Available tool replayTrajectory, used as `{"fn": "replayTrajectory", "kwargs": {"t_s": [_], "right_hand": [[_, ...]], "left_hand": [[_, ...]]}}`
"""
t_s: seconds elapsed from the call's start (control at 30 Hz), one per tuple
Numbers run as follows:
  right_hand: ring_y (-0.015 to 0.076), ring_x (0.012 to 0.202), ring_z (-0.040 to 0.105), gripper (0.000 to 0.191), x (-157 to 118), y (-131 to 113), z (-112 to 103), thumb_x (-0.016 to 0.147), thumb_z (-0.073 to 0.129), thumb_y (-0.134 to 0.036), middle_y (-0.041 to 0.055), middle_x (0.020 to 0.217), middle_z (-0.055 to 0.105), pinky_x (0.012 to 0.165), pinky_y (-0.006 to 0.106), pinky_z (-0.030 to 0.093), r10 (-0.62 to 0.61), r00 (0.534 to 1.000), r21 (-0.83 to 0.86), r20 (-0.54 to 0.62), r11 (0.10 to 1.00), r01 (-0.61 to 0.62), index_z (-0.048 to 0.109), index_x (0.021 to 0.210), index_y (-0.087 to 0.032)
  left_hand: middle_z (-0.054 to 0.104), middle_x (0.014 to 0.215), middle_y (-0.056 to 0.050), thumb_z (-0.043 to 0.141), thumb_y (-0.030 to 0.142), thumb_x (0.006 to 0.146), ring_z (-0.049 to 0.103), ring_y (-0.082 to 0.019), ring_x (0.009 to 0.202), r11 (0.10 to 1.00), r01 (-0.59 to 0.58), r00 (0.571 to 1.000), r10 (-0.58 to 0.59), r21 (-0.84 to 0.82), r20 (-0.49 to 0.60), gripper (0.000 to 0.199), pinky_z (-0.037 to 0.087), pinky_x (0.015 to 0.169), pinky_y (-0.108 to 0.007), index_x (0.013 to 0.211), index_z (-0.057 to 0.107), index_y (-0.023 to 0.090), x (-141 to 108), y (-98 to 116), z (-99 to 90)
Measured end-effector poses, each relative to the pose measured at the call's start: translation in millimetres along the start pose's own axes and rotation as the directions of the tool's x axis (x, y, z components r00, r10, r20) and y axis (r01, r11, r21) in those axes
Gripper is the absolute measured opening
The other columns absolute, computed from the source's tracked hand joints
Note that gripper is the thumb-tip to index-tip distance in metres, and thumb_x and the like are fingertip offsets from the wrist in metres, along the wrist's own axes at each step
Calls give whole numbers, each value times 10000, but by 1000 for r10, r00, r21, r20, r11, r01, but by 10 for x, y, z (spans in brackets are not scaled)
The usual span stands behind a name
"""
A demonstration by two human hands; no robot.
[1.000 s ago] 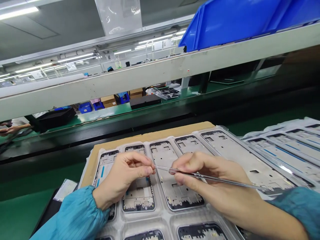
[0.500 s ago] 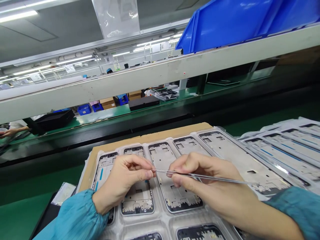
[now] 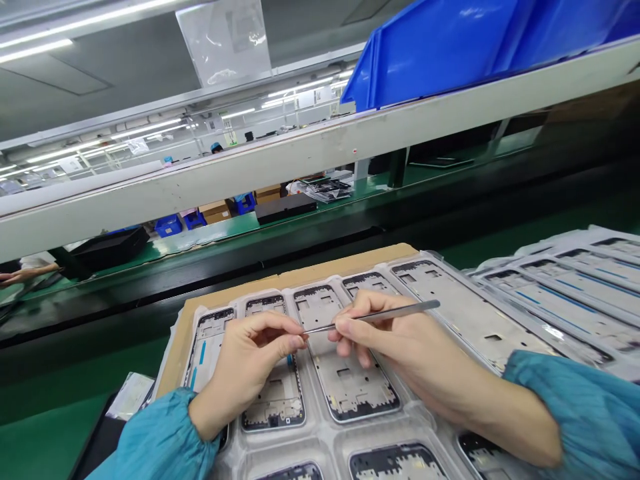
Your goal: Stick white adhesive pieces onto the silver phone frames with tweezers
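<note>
My right hand holds slim metal tweezers between thumb and fingers, their broad end pointing right. The tweezers' tip meets the fingertips of my left hand, which are pinched together. Anything tiny between those fingertips is hidden. Both hands hover over a clear plastic tray with several phone middle frames lying in its pockets. One phone frame lies just below my right hand. Blue strips show on the leftmost frame, and a small blue piece shows beside my left fingertips.
Cardboard lies under the tray. At the right stands another tray with blue-striped phone frames. A shelf rail crosses ahead, carrying a blue bin. A co-worker's hand shows at far left, near a black tray.
My right hand has turned the tweezers, so their broad end has swung upward and their side now shows. My left hand stays pinched in nearly the same place.
</note>
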State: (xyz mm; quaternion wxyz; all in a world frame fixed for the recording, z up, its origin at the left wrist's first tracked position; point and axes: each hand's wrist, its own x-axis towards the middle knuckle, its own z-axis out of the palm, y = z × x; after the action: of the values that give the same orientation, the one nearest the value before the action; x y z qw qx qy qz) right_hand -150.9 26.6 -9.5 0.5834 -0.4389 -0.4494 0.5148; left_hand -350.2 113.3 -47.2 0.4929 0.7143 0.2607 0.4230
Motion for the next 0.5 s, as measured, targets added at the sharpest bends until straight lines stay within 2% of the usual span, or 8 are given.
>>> {"fn": "replayTrajectory", "kwargs": {"t_s": [0.07, 0.13, 0.23, 0.3, 0.37, 0.43, 0.5], "right_hand": [[111, 483, 547, 349, 13, 5, -8, 595, 929, -418, 32, 620, 712, 489, 232, 421, 35, 999, 14, -7, 999, -35, 681, 653, -180], [122, 500, 558, 360, 58, 11, -34, 595, 919, -454, 36, 636, 715, 497, 245, 428, 25, 1000, 4, -19, 1000, -25, 683, 639, -186], [153, 581, 601, 403, 185, 21, -115, 582, 895, -535, 50, 670, 712, 504, 256, 456, -71, 991, -34, -116, 997, 68, 684, 586, -191], [168, 637, 619, 416, 279, 32, -189, 549, 897, -550, 52, 683, 710, 525, 260, 471, -119, 970, -37, -211, 993, 114, 681, 575, -195], [174, 666, 629, 413, 352, 54, -262, 534, 898, -550, 48, 697, 714, 548, 264, 475, -135, 953, -30, -271, 991, 132, 691, 597, -198], [174, 680, 636, 407, 395, 86, -321, 536, 898, -543, 42, 707, 720, 567, 268, 477, -145, 945, -22, -294, 989, 145, 696, 625, -201], [166, 671, 637, 409, 413, 117, -360, 539, 905, -536, 36, 711, 725, 574, 270, 481, -156, 939, -13, -305, 987, 159, 679, 626, -206]], "left_hand": [[707, 786, -91, 825, 428, 702, 650, -273, 655, 999, -27, 1000, 27, 18, 12, 131, 493, 580, -418, 814, 794, 366, -10, 10, -5], [728, 912, -88, 803, 362, 749, 676, -292, 759, 997, -40, 999, 38, 62, 36, 211, 533, 644, -424, 959, 781, 362, -34, 55, -21], [667, 1257, -83, 685, 235, 875, 649, -305, 1070, 958, -90, 993, 64, 272, 102, 437, 565, 880, -455, 1294, 633, 347, -83, 163, -46], [566, 1421, -103, 571, 161, 940, 563, -308, 1258, 865, -229, 966, 145, 446, 216, 510, 514, 1035, -494, 1420, 508, 321, -88, 237, -25], [505, 1487, -127, 486, 77, 953, 480, -308, 1368, 726, -415, 890, 200, 548, 410, 558, 461, 1114, -512, 1462, 450, 301, -37, 307, 58], [505, 1489, -133, 430, -24, 911, 461, -298, 1392, 601, -576, 767, 162, 555, 621, 625, 437, 1142, -498, 1450, 465, 288, 76, 375, 208], [557, 1434, -131, 442, -77, 847, 516, -298, 1339, 513, -681, 645, 85, 522, 759, 664, 456, 1122, -469, 1409, 515, 269, 221, 441, 383]]}}
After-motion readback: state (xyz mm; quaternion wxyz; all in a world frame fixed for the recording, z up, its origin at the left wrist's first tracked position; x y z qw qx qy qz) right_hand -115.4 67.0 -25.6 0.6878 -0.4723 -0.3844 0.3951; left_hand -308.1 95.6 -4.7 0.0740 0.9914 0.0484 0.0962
